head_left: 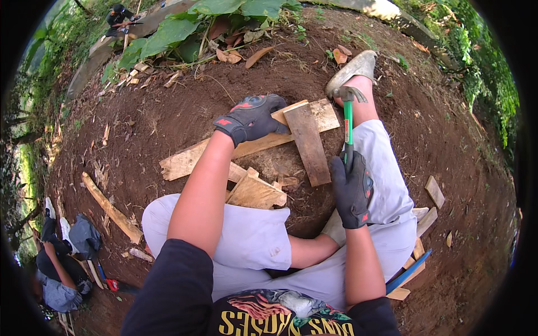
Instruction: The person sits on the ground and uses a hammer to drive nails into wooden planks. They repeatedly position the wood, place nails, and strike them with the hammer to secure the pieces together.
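I sit on the ground with both hands in black work gloves. My right hand (353, 190) is closed round the dark grip of a claw hammer (348, 120) with a green shaft, its head up near my shoe. My left hand (256, 119) grips wooden boards near their joint, its fingertips partly hidden. A long pale board (190, 159) runs under that hand to a wider end piece (325, 115). Across it lies a darker short board (308, 145), pointing down toward my legs. Whether nails join them I cannot tell. Near my knee rests a short wood block (258, 193).
A long stick (112, 210) lies on the soil at left. Offcuts (434, 192) and a blue strip-shaped thing (409, 273) are at my right. One person (59, 269) sits at lower left near a red-handled tool (112, 285); another person (119, 21) is far off. Broad-leaved plants (174, 33) grow ahead.
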Demonstrator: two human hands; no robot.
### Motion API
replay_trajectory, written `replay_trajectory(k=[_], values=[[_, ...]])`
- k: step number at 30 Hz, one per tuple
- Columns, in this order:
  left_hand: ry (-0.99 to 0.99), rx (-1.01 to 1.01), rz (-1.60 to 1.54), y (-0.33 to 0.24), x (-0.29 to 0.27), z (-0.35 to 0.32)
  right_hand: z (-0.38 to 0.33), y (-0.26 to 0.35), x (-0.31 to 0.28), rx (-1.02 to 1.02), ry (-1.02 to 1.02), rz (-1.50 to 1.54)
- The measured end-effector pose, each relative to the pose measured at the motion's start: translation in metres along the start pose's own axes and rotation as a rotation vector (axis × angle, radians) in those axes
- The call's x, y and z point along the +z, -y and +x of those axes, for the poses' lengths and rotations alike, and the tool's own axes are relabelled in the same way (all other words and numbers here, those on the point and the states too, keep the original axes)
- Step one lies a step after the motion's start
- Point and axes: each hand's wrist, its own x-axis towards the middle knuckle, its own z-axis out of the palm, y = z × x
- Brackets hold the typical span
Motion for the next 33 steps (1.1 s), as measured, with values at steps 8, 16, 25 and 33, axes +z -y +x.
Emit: replay_trajectory(k=[8,16,25,33], values=[[0.026,-0.048,-0.161,0.011,0.014,0.013,0.01,-0.024,0.01,0.023,-0.096,-0.116],[0.048,-0.071,-0.198,0.006,0.012,0.012,0.006,-0.031,0.013,0.069,-0.036,-0.081],[-0.007,-0.068,-0.106,0.01,0.018,0.009,0.004,-0.031,0.019,0.072,-0.032,-0.066],[0.008,-0.072,-0.137,0.011,0.02,0.012,0.005,-0.03,0.02,0.067,-0.058,-0.048]])
